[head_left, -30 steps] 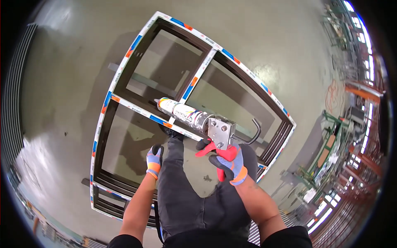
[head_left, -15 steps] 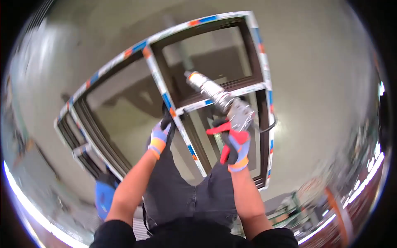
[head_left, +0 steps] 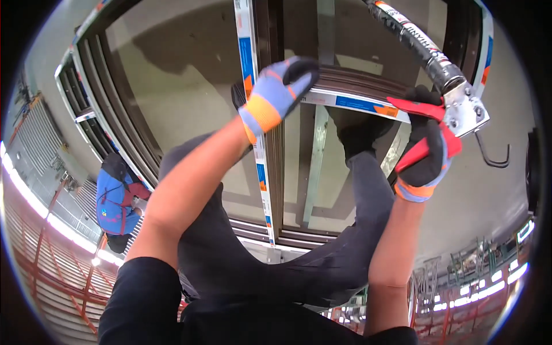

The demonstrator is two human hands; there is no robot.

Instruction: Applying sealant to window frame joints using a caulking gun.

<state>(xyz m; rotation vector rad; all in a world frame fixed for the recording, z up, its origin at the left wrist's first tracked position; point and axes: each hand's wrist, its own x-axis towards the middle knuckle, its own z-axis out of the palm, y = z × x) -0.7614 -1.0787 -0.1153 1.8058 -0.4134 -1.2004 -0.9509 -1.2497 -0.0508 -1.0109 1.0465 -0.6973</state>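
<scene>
In my right hand (head_left: 422,164), gloved in black and purple with an orange cuff, is a caulking gun (head_left: 420,46). My fingers wrap its red handle and trigger. Its dark, labelled barrel points up and away, and a bent rod hooks out behind its metal bracket. My left hand (head_left: 279,95), in a matching glove, is curled over the joint of a brown window frame (head_left: 279,184). The fingers look closed; whatever may be between them is hidden. Blue, white and orange protective tape (head_left: 362,104) runs along the frame's bars.
My legs (head_left: 371,213) straddle the lower bars, with one shoe (head_left: 359,135) inside an opening of the frame. To the left, a person in blue (head_left: 112,195) bends beside the frame's far end. Racks (head_left: 477,276) stand at the lower right.
The frame now looks much closer. My left hand has moved right and up over the frame's joint. My right hand has moved up and right with the caulking gun still in it.
</scene>
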